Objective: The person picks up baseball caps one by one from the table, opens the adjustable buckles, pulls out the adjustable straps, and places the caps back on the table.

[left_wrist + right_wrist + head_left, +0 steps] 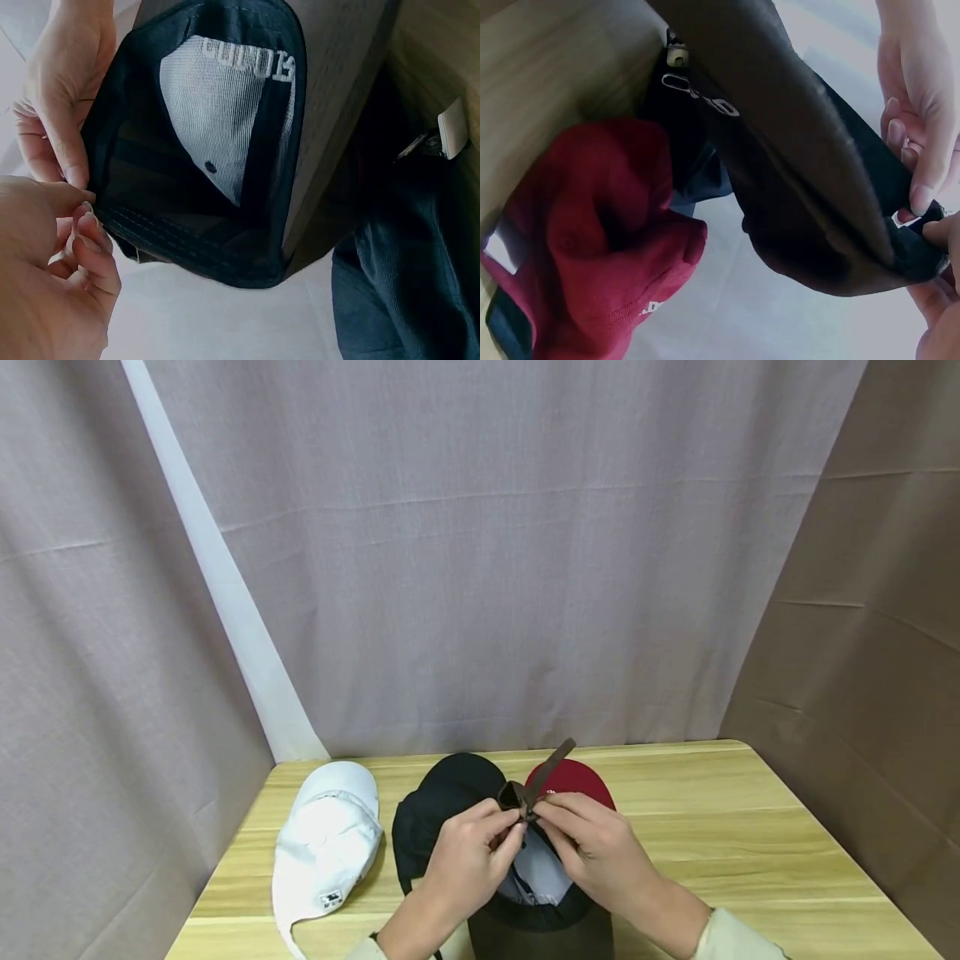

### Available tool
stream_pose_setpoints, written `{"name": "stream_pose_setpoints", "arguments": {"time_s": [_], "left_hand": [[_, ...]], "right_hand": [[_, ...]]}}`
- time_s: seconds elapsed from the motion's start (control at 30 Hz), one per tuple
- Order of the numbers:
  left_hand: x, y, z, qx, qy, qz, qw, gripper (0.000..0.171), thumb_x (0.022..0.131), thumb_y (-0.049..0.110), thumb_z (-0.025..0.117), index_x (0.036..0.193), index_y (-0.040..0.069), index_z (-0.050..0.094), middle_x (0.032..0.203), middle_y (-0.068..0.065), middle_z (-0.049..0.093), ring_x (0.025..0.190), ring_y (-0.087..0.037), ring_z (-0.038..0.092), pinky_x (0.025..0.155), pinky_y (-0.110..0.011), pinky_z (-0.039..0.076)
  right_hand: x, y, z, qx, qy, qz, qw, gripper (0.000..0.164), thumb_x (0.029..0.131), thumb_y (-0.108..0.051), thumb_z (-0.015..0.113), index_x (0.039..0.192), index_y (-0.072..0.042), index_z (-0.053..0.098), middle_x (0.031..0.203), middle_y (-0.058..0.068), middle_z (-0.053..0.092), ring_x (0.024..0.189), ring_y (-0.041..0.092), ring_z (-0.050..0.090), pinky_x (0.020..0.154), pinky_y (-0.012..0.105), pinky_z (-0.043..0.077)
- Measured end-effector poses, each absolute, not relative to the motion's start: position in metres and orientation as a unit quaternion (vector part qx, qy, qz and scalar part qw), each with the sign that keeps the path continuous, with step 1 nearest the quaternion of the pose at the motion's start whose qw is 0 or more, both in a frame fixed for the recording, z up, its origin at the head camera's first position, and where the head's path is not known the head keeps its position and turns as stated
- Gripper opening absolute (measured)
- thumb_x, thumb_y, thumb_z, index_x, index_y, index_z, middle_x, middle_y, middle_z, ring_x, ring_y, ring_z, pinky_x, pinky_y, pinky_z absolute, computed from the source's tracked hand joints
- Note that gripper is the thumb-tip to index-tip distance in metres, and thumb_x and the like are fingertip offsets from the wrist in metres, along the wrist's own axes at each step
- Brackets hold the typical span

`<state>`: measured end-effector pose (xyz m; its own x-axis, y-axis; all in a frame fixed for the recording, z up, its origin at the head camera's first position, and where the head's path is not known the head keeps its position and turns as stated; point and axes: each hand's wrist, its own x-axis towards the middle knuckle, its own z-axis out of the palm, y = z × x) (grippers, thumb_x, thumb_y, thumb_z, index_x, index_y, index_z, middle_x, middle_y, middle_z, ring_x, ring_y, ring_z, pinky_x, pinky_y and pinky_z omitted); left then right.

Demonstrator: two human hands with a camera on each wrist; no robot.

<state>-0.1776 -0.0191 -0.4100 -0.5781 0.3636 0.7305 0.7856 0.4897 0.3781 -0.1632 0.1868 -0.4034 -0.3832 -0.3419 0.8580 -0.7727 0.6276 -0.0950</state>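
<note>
A dark brown baseball cap is held up over the table, brim toward me and its inside showing. My left hand pinches the back strap by its small buckle, and my right hand pinches the strap from the other side. The loose end of the strap sticks up above the fingers. Through the left wrist view I see the cap's dark sweatband and pale inner panel. In the right wrist view the brown crown hangs beside the fingertips. The fingers partly hide the buckle.
A white cap lies at the left of the wooden table. Behind the hands are a black cap and a red cap. Grey curtains hang behind the table and along its sides.
</note>
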Motion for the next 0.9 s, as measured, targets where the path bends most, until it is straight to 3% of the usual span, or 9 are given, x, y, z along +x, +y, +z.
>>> {"name": "stream_pose_setpoints", "arguments": {"time_s": [0.43,0.67,0.9], "left_hand": [[-0.1752,-0.0209,-0.4100,-0.355,-0.825,-0.324,0.297,0.010,0.094,0.011,0.081,0.102,0.007,0.085,0.076,0.004,0.066,0.060,0.006,0.047,0.054,-0.002,0.033],[-0.1757,-0.0210,-0.4107,-0.361,-0.819,-0.318,0.313,0.006,0.089,0.006,0.081,0.093,0.009,0.084,0.072,0.006,0.064,0.060,0.009,0.043,0.054,-0.001,0.033],[-0.1764,-0.0201,-0.4088,-0.361,-0.818,-0.355,0.272,0.009,0.090,0.002,0.076,0.093,0.006,0.083,0.067,0.006,0.059,0.059,0.011,0.036,0.051,-0.001,0.031]], "right_hand": [[-0.1608,0.1862,-0.4024,0.339,-0.809,0.189,0.441,0.058,0.114,-0.042,0.040,0.104,-0.006,0.084,0.099,0.007,0.082,0.086,0.017,0.079,0.078,0.032,0.063],[-0.1620,0.1863,-0.4062,0.367,-0.795,0.174,0.451,0.053,0.114,-0.036,0.041,0.104,-0.003,0.082,0.098,0.008,0.081,0.083,0.017,0.078,0.077,0.032,0.064],[-0.1627,0.1864,-0.4107,0.371,-0.792,0.149,0.462,0.052,0.115,-0.033,0.041,0.101,-0.003,0.081,0.097,0.008,0.080,0.082,0.018,0.078,0.075,0.036,0.065]]}}
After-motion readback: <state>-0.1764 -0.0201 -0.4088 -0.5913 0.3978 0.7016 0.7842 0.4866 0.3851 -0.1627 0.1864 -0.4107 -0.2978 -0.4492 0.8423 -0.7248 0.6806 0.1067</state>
